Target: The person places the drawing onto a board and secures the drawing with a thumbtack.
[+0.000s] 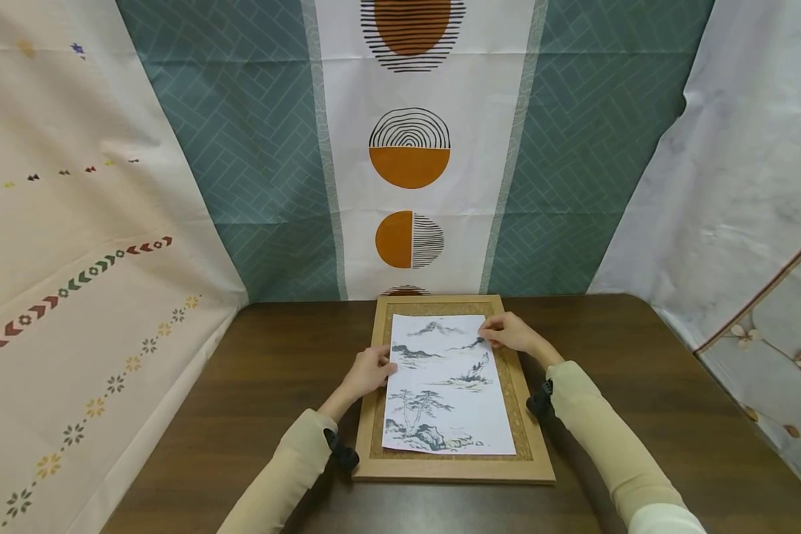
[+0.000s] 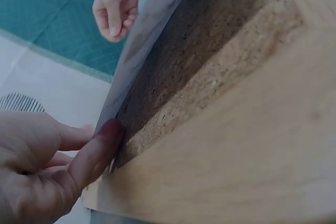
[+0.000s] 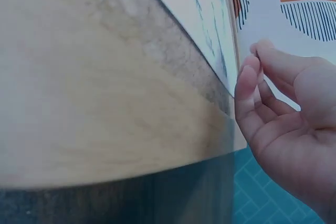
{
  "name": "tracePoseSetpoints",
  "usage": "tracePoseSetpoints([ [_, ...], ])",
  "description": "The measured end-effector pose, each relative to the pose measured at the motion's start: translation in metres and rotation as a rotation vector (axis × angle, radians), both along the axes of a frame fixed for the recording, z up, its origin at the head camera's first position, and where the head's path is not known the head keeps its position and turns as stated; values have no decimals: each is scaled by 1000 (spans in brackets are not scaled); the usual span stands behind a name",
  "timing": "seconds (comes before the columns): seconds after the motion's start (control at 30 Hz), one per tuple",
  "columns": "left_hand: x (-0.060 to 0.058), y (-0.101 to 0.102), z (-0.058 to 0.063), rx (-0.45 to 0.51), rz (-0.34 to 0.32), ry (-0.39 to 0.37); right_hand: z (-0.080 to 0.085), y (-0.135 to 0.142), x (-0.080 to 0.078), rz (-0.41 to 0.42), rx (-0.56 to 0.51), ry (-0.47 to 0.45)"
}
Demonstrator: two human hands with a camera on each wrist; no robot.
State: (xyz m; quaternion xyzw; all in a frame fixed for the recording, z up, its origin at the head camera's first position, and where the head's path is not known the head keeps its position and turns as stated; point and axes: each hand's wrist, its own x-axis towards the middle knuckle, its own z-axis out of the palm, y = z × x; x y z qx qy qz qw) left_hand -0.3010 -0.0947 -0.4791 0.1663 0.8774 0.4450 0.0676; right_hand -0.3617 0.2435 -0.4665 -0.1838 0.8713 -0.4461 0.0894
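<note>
On the dark wooden surface (image 1: pixel 641 386) lay a wooden picture frame (image 1: pixel 454 469) with a cork backing, and a sheet printed with an ink landscape painting (image 1: pixel 449 386) rested inside it, slightly askew. The left hand (image 1: pixel 368 373) met the sheet's left edge about midway up; from the left wrist view its thumb (image 2: pixel 97 153) pressed against that edge with the fingers curled behind, seemingly pinching the paper, though the grip was partly hidden. The right hand (image 1: pixel 509 332) sat at the sheet's upper right corner, its fingertips (image 3: pixel 251 72) bent and touching the paper's edge there. Behind the surface hung a patterned cloth (image 1: pixel 410 163) with orange half-circles.
</note>
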Motion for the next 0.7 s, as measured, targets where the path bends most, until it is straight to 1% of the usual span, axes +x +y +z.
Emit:
tracePoseSetpoints([
  [0.13, 3, 3, 2, -89, -11, 73, 2, -3, -2, 1, 23, -16],
  [0.3, 4, 6, 6, -156, -6, 112, 4, -6, -4, 28, 32, -43],
  [0.57, 3, 8, 6, -195, -2, 100, 7, -13, -5, 22, 57, -93],
  [0.7, 4, 9, 6, -215, 23, 96, 9, -16, -6, 41, 90, -80],
])
